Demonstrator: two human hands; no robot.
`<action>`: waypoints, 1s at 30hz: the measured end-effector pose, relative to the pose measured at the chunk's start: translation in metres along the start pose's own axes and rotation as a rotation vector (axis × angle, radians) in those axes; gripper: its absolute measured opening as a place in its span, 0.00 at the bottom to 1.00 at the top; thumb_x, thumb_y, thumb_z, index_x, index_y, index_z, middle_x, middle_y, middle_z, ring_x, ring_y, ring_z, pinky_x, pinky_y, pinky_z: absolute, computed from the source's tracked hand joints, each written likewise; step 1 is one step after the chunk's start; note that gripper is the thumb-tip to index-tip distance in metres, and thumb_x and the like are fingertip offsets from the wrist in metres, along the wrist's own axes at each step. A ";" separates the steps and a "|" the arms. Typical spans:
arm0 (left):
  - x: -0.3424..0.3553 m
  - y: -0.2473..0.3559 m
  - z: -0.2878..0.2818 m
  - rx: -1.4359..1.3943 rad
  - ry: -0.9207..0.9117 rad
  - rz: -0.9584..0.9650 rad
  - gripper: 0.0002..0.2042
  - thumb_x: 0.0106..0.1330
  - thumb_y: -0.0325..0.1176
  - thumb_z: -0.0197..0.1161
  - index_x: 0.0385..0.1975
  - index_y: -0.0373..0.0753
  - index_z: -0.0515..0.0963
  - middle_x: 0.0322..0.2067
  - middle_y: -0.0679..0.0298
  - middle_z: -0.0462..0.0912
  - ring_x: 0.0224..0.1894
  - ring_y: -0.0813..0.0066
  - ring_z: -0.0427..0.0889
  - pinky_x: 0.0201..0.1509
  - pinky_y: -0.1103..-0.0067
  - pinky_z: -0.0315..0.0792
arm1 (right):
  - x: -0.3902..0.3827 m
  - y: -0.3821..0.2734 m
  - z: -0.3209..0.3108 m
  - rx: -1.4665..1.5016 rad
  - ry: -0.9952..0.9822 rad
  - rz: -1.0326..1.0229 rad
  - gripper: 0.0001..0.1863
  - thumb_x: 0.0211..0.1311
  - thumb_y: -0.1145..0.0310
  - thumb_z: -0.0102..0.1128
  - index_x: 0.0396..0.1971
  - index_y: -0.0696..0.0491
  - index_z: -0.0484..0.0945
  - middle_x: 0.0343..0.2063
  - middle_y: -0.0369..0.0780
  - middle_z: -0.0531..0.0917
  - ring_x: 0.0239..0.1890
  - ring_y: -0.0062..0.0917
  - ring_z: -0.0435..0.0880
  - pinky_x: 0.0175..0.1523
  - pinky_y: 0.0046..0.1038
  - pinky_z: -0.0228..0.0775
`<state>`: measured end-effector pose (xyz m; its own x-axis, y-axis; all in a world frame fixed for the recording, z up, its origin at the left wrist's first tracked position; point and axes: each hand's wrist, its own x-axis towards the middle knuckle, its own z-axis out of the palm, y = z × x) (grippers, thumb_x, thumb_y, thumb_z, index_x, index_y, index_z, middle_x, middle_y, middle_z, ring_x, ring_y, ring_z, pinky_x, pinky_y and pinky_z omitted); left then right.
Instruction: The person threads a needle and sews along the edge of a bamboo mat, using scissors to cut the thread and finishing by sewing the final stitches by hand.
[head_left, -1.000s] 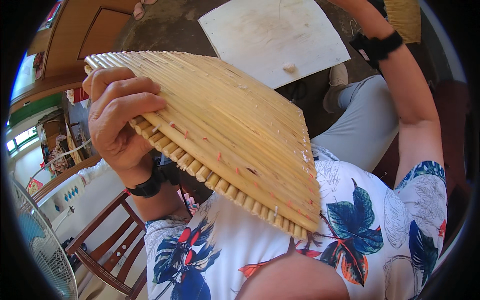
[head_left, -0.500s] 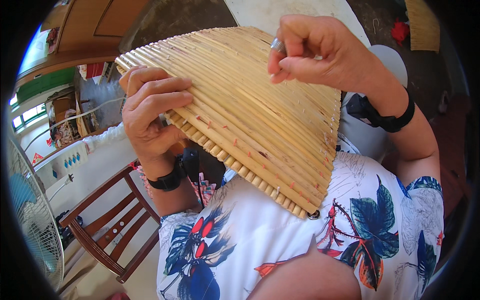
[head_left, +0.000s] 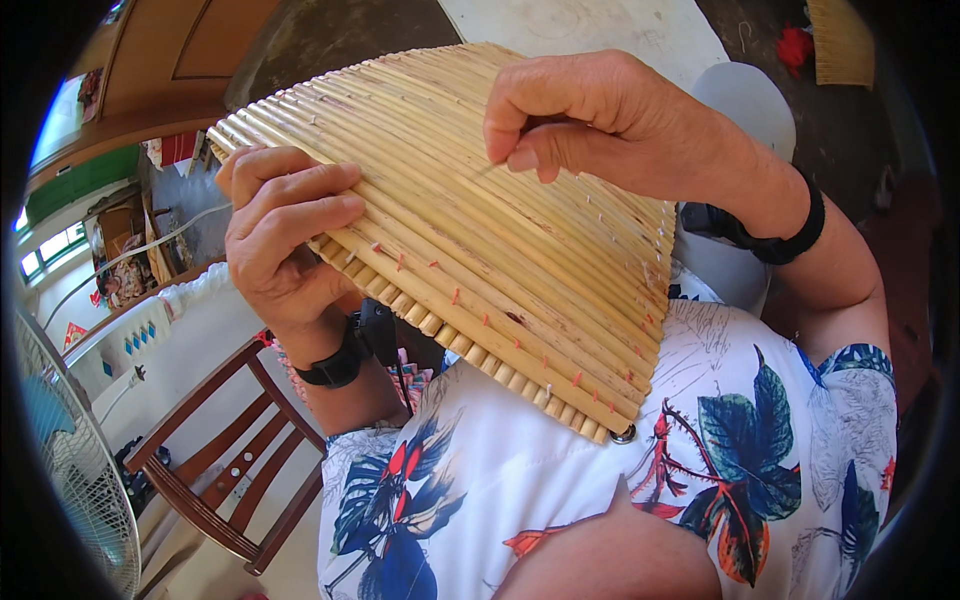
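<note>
Fan [head_left: 470,230]: ribbed bamboo slats fanned out, bound with small red stitches, held up over my lap and the floral shirt [head_left: 560,480]. I judge it light and stiff along the ribs but easy to split between them; best gripped at an edge, across several slats. Left hand [head_left: 285,240] clamps the left edge, fingers curled over the top face. Right hand [head_left: 600,120] pinches shut near the upper middle, on a thread or needle I cannot make out. Chair [head_left: 230,470] and floor fan [head_left: 70,460] lower left.
</note>
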<state>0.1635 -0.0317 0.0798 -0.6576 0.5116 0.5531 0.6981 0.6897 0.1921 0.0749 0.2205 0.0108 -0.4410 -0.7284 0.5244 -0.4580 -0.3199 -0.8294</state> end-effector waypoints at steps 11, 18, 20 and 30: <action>0.018 0.003 0.000 0.073 -0.082 0.026 0.21 0.44 0.54 0.62 0.24 0.41 0.79 0.27 0.64 0.82 0.34 0.65 0.75 0.47 0.71 0.59 | -0.012 -0.016 -0.006 -0.111 -0.029 0.319 0.03 0.62 0.72 0.49 0.34 0.53 0.67 0.25 0.38 0.75 0.24 0.21 0.77 0.28 0.22 0.70; 0.062 0.003 0.005 -0.028 -0.144 0.139 0.23 0.34 0.55 0.66 0.24 0.42 0.78 0.23 0.65 0.79 0.34 0.64 0.76 0.45 0.73 0.60 | -0.033 -0.022 -0.028 -0.011 0.271 0.473 0.02 0.64 0.71 0.49 0.35 0.52 0.69 0.14 0.31 0.72 0.14 0.12 0.70 0.21 0.14 0.62; 0.064 0.001 0.005 -0.065 -0.172 0.113 0.22 0.37 0.55 0.67 0.23 0.41 0.79 0.23 0.64 0.80 0.33 0.64 0.76 0.47 0.71 0.61 | -0.032 -0.029 -0.037 -0.099 0.255 0.463 0.03 0.64 0.70 0.50 0.35 0.52 0.69 0.14 0.31 0.72 0.14 0.12 0.70 0.21 0.14 0.62; 0.018 0.017 -0.004 -0.013 -0.057 0.031 0.20 0.43 0.53 0.66 0.25 0.41 0.79 0.29 0.60 0.84 0.31 0.65 0.73 0.48 0.66 0.56 | -0.031 0.004 -0.025 -0.433 0.022 -0.084 0.05 0.56 0.73 0.53 0.33 0.51 0.69 0.22 0.40 0.77 0.23 0.36 0.77 0.30 0.31 0.69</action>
<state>0.1643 -0.0129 0.0958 -0.6504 0.5608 0.5123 0.7217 0.6666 0.1865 0.0675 0.2566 -0.0043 -0.4027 -0.6961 0.5944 -0.7719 -0.0907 -0.6292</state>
